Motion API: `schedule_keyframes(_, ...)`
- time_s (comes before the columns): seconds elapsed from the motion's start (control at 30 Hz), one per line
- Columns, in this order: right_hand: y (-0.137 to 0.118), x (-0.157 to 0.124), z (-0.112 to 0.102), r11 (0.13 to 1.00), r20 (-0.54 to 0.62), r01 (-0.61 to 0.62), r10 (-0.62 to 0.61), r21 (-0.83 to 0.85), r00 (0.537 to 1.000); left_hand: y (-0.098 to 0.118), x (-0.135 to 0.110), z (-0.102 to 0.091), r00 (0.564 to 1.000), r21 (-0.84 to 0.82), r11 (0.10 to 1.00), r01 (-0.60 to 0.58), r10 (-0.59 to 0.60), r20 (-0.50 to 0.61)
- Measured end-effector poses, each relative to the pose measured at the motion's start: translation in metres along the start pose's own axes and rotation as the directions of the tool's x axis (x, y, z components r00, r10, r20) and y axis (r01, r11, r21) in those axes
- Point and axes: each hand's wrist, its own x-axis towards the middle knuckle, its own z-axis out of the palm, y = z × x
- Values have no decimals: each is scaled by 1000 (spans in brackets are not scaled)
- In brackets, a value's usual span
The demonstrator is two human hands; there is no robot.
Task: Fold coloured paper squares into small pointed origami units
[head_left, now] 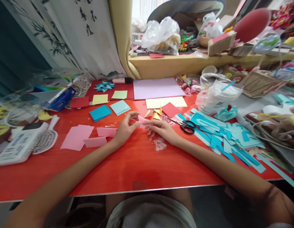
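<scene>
Both my hands meet over the middle of the red table (127, 167). My left hand (125, 126) and my right hand (162, 129) pinch a small folded pink paper piece (141, 120) between their fingertips, just above the tabletop. Pink paper sheets (77, 136) lie to the left of my left hand. Black-handled scissors (186, 125) lie just right of my right hand. Small yellow folded pieces (156, 113) sit behind the hands. White scraps (160, 144) lie under my right wrist.
A heap of blue paper strips (223, 136) covers the right side. Blue, yellow, red and lilac sheets (158, 88) lie at the back. A white device (20, 144) and a hairbrush (45, 139) rest at the left. A plastic bag (217, 95) and clutter crowd the back right.
</scene>
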Motion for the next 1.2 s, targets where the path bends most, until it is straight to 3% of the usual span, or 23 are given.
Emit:
schedule_keyframes(0.17, 3, -4, 5, 981, -7, 121, -124, -150, 992, 2, -6, 2, 992, 240, 963, -121, 110, 61)
schedule_keyframes(0.3, 5, -4, 8, 981, -58, 160, -167, -112, 984, 3, -13, 4, 965, 333, 908, -255, 216, 150)
schedule_keyframes(0.43, 5, -2, 7, 991, -69, 135, -136, -25, 988, 1, -15, 8, 916, 383, 837, -391, 315, 248)
schedule_keyframes(0.57, 6, -2, 4, 992, -36, 102, -106, -80, 994, 0, -14, 8, 928, 406, 837, -366, 293, 230)
schedule_keyframes(0.73, 8, -3, 3, 997, 13, 55, -56, 59, 998, 2, -13, 3, 969, 408, 880, -245, 217, 115)
schedule_keyframes(0.8, 7, -3, 4, 998, 44, 50, -52, 25, 998, 1, -15, 3, 961, 436, 856, -276, 260, 98)
schedule_keyframes(0.93, 4, -5, 5, 984, 34, 95, -90, -149, 995, -1, -17, 4, 916, 432, 808, -401, 360, 178)
schedule_keyframes(1.0, 3, -6, 5, 975, 31, 93, -89, -203, 996, 0, -16, 3, 944, 398, 856, -329, 287, 164)
schedule_keyframes(1.07, 3, -7, 3, 982, 2, 67, -68, -175, 998, 2, -13, 1, 977, 363, 913, -187, 137, 161)
schedule_keyframes(1.13, 4, -6, 2, 994, -20, 30, -32, -109, 999, 6, -10, -1, 978, 347, 934, -82, 7, 210)
schedule_keyframes(1.2, 4, -5, 2, 997, -10, 1, -1, -80, 1000, 8, -7, -3, 969, 351, 936, -41, -48, 242)
